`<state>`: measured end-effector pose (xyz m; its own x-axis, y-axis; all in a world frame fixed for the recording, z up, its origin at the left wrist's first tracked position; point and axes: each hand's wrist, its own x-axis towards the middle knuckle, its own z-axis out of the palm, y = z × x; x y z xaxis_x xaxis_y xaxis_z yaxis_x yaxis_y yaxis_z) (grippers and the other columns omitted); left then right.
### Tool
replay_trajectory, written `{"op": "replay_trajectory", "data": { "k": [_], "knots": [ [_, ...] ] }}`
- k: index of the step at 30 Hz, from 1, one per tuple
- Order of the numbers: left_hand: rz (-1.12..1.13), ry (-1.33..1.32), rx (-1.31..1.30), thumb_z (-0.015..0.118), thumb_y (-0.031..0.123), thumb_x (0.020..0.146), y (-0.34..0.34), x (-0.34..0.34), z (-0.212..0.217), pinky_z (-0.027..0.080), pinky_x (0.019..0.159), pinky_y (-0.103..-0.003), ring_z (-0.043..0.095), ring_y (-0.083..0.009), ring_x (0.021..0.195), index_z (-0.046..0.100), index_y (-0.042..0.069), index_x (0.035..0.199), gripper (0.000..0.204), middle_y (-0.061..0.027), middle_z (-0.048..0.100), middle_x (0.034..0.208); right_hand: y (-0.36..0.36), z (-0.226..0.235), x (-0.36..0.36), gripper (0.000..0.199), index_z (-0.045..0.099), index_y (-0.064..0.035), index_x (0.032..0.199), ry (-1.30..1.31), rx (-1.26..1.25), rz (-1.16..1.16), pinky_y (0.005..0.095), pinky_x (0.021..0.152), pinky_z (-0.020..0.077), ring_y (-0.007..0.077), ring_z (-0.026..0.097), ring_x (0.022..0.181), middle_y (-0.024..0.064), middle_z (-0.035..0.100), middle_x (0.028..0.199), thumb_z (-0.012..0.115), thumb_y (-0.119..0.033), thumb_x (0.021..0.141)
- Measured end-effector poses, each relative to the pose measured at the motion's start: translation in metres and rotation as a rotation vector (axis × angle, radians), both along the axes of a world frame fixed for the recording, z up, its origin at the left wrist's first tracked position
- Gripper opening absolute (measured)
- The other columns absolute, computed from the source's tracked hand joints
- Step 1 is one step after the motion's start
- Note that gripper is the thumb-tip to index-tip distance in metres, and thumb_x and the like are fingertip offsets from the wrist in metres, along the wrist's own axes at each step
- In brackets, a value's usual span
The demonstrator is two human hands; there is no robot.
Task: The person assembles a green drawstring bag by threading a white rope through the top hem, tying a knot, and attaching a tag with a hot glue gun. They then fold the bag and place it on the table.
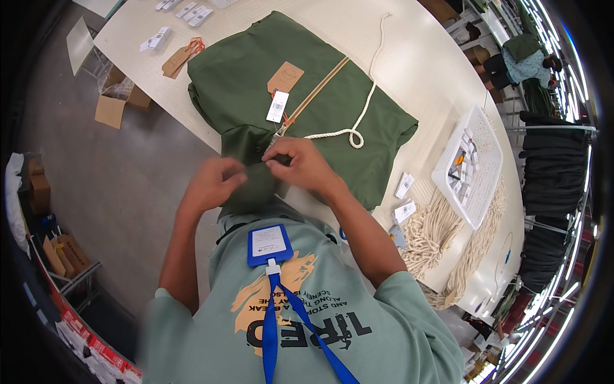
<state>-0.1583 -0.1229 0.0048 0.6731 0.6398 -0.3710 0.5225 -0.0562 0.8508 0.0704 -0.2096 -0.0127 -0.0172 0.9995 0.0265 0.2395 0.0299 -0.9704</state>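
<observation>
A dark green zipped garment (pixel 256 57) lies spread on the table, its narrower end toward me and hanging at the table's edge. A brown tag (pixel 286 77) and a white label (pixel 277 106) hang by the zipper (pixel 323 86). From near my right hand (pixel 297 165) a white cord (pixel 357 136) runs across the garment, loops once and trails to the far side. My right hand is closed, pinching the green fabric near a small dark eyelet. Beside it my left hand (pixel 219 184) is smeared by motion, fingers bent, over the cloth's left edge.
A white basket (pixel 480 182) at the right holds labels and small items. Bundles of cream cord (pixel 435 233) lie beside it. Brown tags (pixel 178 61) and white labels lie at the far left. A cardboard box (pixel 118 99) stands left of the table. Another person (pixel 524 67) is far right.
</observation>
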Motion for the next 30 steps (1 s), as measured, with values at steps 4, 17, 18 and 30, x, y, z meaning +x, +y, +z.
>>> {"op": "replay_trajectory", "data": {
  "k": [4,17,18,30],
  "knots": [
    [-0.092,0.144,-0.014,0.068,0.014,0.086,0.008,-0.013,0.005,0.050,0.067,-0.037,0.067,-0.0211,0.072,0.071,-0.004,0.094,0.019,-0.0162,0.069,0.075,0.003,-0.003,-0.005,0.014,0.072,-0.0007,0.095,-0.030,0.064,-0.005,0.0312,0.068,0.0515,0.0166,0.065,0.077,0.0072,0.068,0.087,0.072,-0.005,0.081],
    [0.015,0.066,-0.119,0.062,0.012,0.083,0.003,-0.028,0.037,0.049,0.066,-0.033,0.060,-0.0128,0.066,0.069,-0.005,0.092,0.021,-0.0098,0.064,0.069,-0.005,-0.005,0.018,0.037,0.071,-0.0105,0.111,-0.460,0.225,-0.061,0.0397,0.097,0.0483,0.0279,0.061,0.113,0.0061,0.066,0.118,0.069,0.001,0.076],
    [0.007,0.090,-0.067,0.063,0.013,0.083,0.004,-0.027,0.040,0.049,0.065,-0.033,0.059,-0.0129,0.065,0.069,-0.005,0.092,0.021,-0.0097,0.063,0.069,-0.004,-0.008,0.015,0.035,0.072,-0.0107,0.109,-0.519,0.252,-0.044,0.0399,0.097,0.0477,0.0270,0.061,0.113,0.0047,0.066,0.117,0.070,0.000,0.076],
    [0.011,0.065,0.091,0.065,0.013,0.083,0.011,-0.062,0.077,0.048,0.064,-0.035,0.059,-0.0173,0.064,0.067,-0.005,0.088,0.018,-0.0096,0.062,0.068,-0.002,-0.046,0.060,0.024,0.075,-0.0132,0.092,-0.851,0.268,-0.347,0.0408,0.092,0.0457,0.0235,0.061,0.106,0.0006,0.066,0.101,0.071,-0.005,0.070]
  ]
}}
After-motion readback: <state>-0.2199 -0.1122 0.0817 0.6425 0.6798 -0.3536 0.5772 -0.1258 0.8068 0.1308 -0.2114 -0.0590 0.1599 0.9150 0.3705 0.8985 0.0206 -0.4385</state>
